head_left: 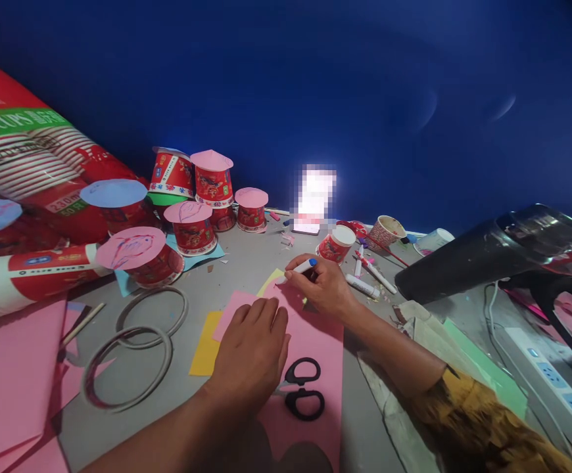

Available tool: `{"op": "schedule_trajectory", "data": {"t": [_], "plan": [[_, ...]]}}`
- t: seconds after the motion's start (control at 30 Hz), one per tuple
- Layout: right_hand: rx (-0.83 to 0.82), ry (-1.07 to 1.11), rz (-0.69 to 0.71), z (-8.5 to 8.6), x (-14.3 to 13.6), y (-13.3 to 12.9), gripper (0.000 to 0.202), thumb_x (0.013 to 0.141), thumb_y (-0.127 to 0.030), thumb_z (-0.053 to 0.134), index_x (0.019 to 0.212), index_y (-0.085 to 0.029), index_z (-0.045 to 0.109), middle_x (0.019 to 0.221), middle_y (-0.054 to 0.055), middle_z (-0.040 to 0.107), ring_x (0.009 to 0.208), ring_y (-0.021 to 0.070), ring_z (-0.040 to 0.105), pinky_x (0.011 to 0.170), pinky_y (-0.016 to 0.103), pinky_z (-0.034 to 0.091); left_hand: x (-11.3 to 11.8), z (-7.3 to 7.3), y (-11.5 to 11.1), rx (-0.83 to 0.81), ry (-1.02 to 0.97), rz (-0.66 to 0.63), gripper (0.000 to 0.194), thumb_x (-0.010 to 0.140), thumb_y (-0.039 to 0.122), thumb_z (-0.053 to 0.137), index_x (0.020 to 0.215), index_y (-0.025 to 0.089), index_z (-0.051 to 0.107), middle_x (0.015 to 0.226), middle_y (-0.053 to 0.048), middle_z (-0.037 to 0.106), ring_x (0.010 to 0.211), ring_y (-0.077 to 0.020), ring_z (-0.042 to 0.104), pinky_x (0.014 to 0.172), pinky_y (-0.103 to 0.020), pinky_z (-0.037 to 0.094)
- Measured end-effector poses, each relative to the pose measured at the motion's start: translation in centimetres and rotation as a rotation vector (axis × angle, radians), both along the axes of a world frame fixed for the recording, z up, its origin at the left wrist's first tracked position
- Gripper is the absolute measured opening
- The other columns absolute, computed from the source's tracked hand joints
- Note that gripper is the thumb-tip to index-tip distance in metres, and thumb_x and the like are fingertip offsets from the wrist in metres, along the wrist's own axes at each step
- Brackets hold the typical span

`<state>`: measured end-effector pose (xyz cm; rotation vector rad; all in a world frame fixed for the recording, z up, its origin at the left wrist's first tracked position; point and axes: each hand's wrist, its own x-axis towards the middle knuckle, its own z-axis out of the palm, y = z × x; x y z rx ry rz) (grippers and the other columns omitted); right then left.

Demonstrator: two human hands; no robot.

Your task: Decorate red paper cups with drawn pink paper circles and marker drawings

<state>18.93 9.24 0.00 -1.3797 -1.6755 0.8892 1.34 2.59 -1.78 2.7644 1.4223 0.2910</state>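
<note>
My right hand is closed around a white marker pen with a blue end. The pen slants with its tip at the upper part of a pink paper sheet. My left hand lies flat, palm down, on the pink paper, its fingers stretched out close together. Black-handled scissors rest on the sheet right beside that hand, their blades partly hidden under it. A yellow paper piece sticks out to the left of the hand.
Two grey rings lie at left, near stacked pink paper. Red paper cups with paper discs stand behind. A lit phone leans at the back. Right are several markers, a black tumbler and a power strip.
</note>
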Motion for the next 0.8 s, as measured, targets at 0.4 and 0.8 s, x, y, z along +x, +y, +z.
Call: {"op": "schedule_trajectory", "data": {"t": [0.4, 0.8], "plan": [[0.050, -0.066, -0.102, 0.4, 0.6, -0.1, 0.017, 0.088, -0.038, 0.070, 0.084, -0.022, 0.070, 0.065, -0.003, 0.071, 0.058, 0.0145, 0.063, 0.057, 0.026, 0.042, 0.0, -0.1, 0.0, -0.011, -0.004, -0.003, 0.029, 0.100, 0.021, 0.047, 0.118, 0.013, 0.069, 0.122, -0.016, 0.070, 0.111, -0.0338, 0.062, 0.093, -0.050, 0.050], [0.108, -0.258, -0.164, 1.2, 1.1, -0.6, 0.014, 0.092, -0.035, 0.069, 0.085, -0.023, 0.071, 0.070, -0.001, 0.076, 0.066, 0.0162, 0.068, 0.063, 0.026, 0.043, -0.2, -0.2, 0.0, 0.012, -0.007, -0.009, 0.029, 0.099, 0.020, 0.048, 0.119, 0.013, 0.068, 0.125, -0.016, 0.070, 0.112, -0.0332, 0.062, 0.093, -0.049, 0.049]]}}
